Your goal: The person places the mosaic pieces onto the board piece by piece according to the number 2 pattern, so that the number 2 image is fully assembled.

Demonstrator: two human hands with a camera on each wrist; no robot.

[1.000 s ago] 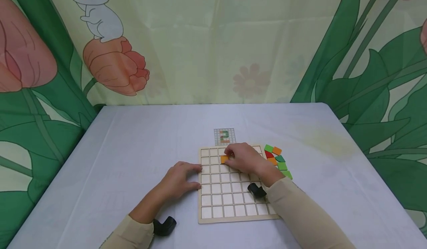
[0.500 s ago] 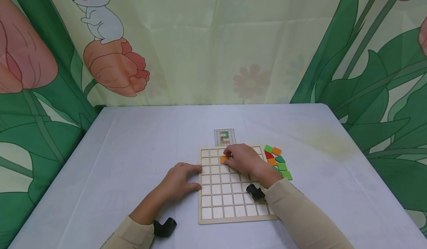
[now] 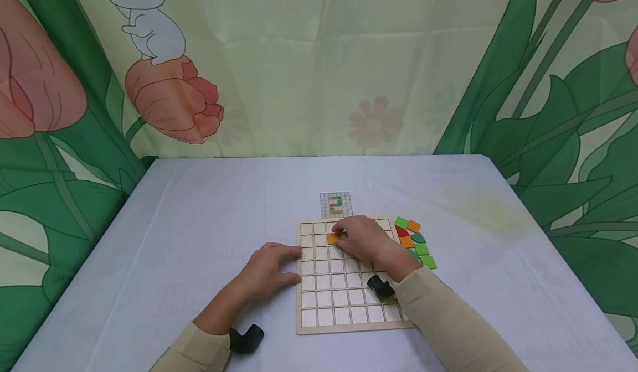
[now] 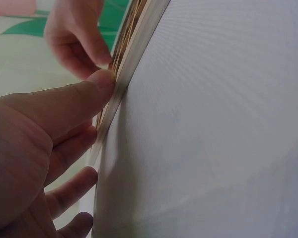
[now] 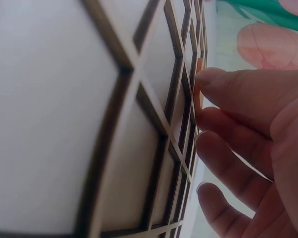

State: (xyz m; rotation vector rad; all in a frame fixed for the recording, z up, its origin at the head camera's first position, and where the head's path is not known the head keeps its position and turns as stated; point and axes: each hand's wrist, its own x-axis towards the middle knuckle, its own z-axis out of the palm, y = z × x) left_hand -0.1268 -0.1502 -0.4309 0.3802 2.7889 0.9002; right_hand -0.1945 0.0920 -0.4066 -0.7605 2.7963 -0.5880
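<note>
Thumb and fingertips of my right hand (image 3: 364, 239) pinch an orange square tile (image 3: 332, 238) over the upper part of a wooden grid board (image 3: 298, 305). In the right wrist view this tile (image 5: 198, 99) stands up edge-on at the grid's dividers, the thumb on one face. My left hand (image 3: 269, 270) rests against the board's left edge, thumb and fingers spread apart. From the left wrist, the thumb (image 4: 97, 87) touches the board's wooden side (image 4: 120, 84). The right forearm hides part of the board's right side.
Several loose tiles (image 3: 421, 248) in green, orange and red lie beside the board's right edge. Behind the board lies a small pattern card (image 3: 336, 204) with a coloured figure on a grid. A white cloth (image 3: 239, 206) covers the table, with a printed curtain (image 3: 289, 84) behind.
My right hand has shifted very slightly left with the orange tile, still at the same part of the board. The left hand stays in place.
</note>
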